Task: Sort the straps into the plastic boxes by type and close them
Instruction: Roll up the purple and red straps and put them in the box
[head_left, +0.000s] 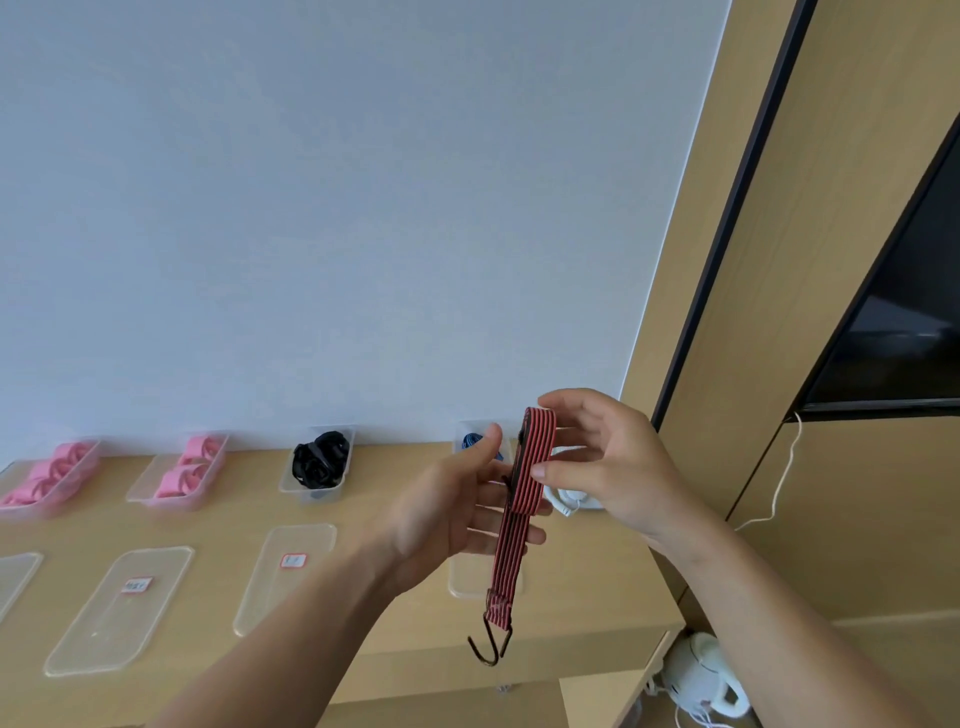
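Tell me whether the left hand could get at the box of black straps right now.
Probably not yet: the left hand is busy supporting the red striped strap that the right hand pinches. The black-strap box itself stands open, nothing blocking it.

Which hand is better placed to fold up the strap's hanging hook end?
Left. The left hand sits lower, its fingers behind the strap near the hanging hook; the right hand pinches the folded top.
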